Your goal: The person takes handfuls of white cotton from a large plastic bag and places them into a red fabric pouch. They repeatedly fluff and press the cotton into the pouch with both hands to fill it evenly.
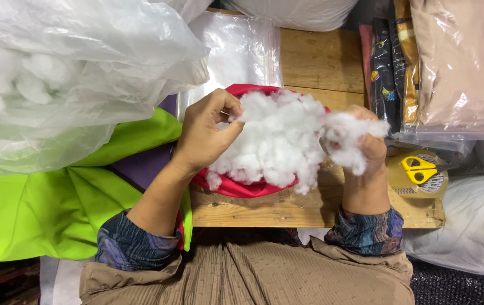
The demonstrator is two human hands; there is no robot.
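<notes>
A wooden plank desk (321, 62) lies under both hands, crowded on all sides. The left hand (205, 133) and right hand (366, 149) each keep a clenched grip on the white fibre stuffing (278, 138), which sits over a red fabric cover (242, 189) just beneath the grip. Left of the grip lie lime-green fabric (33, 209) and a clear bag of stuffing (55, 73); to the right yellow-handled scissors (419, 168) rest on a tape roll (439, 183), with bagged fabrics (456, 68) beyond.

Stuffing (276, 141) on cloth cover (242, 187), scissors (419, 168) right, on tape roll (417, 185)
</notes>
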